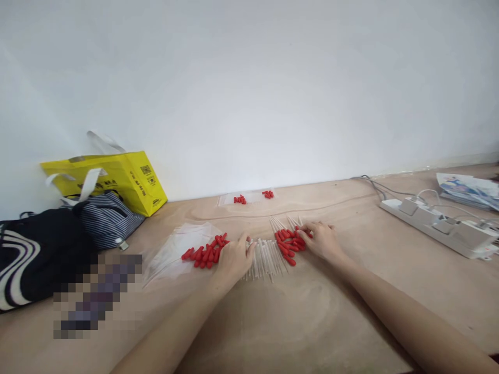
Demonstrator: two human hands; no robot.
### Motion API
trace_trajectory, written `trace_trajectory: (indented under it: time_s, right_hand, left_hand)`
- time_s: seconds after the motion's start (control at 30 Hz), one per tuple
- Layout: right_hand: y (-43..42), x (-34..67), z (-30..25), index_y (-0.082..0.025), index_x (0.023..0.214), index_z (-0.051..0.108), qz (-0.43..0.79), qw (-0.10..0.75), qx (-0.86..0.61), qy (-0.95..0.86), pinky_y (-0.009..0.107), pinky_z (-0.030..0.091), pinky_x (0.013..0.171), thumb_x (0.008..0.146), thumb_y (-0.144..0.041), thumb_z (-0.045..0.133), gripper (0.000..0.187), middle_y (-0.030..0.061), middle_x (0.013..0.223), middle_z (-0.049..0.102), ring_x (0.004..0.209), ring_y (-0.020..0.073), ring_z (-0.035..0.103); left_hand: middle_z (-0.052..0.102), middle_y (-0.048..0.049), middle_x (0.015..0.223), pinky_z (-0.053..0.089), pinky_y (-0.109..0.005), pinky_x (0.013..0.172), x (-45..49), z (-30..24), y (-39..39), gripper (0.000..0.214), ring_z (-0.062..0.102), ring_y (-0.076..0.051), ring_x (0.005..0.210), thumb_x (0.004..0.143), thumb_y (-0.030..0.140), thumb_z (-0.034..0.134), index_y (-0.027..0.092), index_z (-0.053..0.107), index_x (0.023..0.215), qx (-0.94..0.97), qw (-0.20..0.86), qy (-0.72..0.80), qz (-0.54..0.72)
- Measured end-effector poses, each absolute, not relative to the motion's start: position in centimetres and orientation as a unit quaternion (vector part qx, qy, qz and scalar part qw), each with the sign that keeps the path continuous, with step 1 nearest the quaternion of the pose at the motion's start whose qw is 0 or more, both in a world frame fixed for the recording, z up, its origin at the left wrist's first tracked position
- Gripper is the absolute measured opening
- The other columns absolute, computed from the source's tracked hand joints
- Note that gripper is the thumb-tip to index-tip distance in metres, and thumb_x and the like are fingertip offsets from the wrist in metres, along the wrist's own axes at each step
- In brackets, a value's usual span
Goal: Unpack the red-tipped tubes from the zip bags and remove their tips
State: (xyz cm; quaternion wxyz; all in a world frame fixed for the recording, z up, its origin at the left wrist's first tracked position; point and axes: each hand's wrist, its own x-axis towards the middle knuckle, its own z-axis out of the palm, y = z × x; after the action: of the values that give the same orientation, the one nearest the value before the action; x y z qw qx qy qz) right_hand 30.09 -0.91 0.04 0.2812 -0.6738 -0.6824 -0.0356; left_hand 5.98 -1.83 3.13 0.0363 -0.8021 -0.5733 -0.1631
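Note:
A loose pile of clear thin tubes (267, 257) lies on the wooden table (273, 322) between my hands. My left hand (234, 257) rests at the pile's left edge, fingers curled and pinched on a tube end. Just left of it lies a heap of red rubber bulbs (205, 254) on a clear plastic bag (175, 246). My right hand (322, 240) sits on a cluster of tubes fitted with red bulbs (289, 243), its fingers bent down onto them.
Two small groups of red bulbs (251, 197) lie on a clear bag by the wall. A yellow bag (117, 179), a striped bag and a black bag stand at the left. A white power strip (440, 228) with plugs and some papers (468, 188) are at the right.

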Motion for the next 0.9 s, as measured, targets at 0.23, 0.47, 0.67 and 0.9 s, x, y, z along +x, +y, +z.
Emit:
trace_trajectory:
  time_s: [0.23,0.47,0.67,0.9]
  right_hand:
    - [0.5,27.2,0.6,-0.023,0.069,0.065,-0.060,0.232,-0.670,-0.703,0.035,0.025,0.068,0.075,-0.047,0.048,0.031,0.0059,0.075,0.064,0.077,0.0220,0.052]
    - [0.9,25.4,-0.1,-0.017,0.056,0.061,-0.105,0.214,-0.673,-0.700,0.037,0.023,0.066,0.079,-0.032,0.043,0.033,0.0109,0.071,0.063,0.076,0.0243,0.053]
    - [0.5,25.3,-0.1,-0.016,0.062,0.058,-0.122,0.247,-0.672,-0.688,0.036,0.024,0.067,0.080,-0.023,0.042,0.025,0.0098,0.074,0.062,0.078,0.0230,0.051]
    - [-2.2,24.9,0.1,-0.020,0.077,0.055,-0.074,0.353,-0.486,-0.796,0.031,0.027,0.072,0.083,-0.024,0.043,0.014,0.0021,0.077,0.062,0.079,0.0166,0.050]
  left_hand:
    - [0.061,-0.0058,0.087,0.040,-0.034,0.082,0.9,0.8,-3.6,0.016,0.053,-0.019,0.090,0.080,0.027,0.044,0.018,0.055,0.089,-0.864,0.125,-0.386,-0.300]
    - [0.061,-0.0059,0.089,0.042,-0.035,0.083,0.6,0.5,-3.8,0.015,0.053,-0.019,0.092,0.080,0.026,0.044,0.017,0.056,0.086,-0.855,0.115,-0.404,-0.304]
    - [0.061,-0.0087,0.103,0.041,-0.038,0.090,0.4,-0.1,-3.4,0.022,0.048,-0.021,0.105,0.080,0.025,0.045,0.015,0.058,0.096,-0.862,0.143,-0.386,-0.297]
    - [0.055,-0.0102,0.117,0.036,-0.040,0.095,1.4,0.1,-3.9,0.035,0.043,-0.024,0.115,0.081,0.027,0.044,0.016,0.053,0.113,-0.850,0.231,-0.368,-0.298]
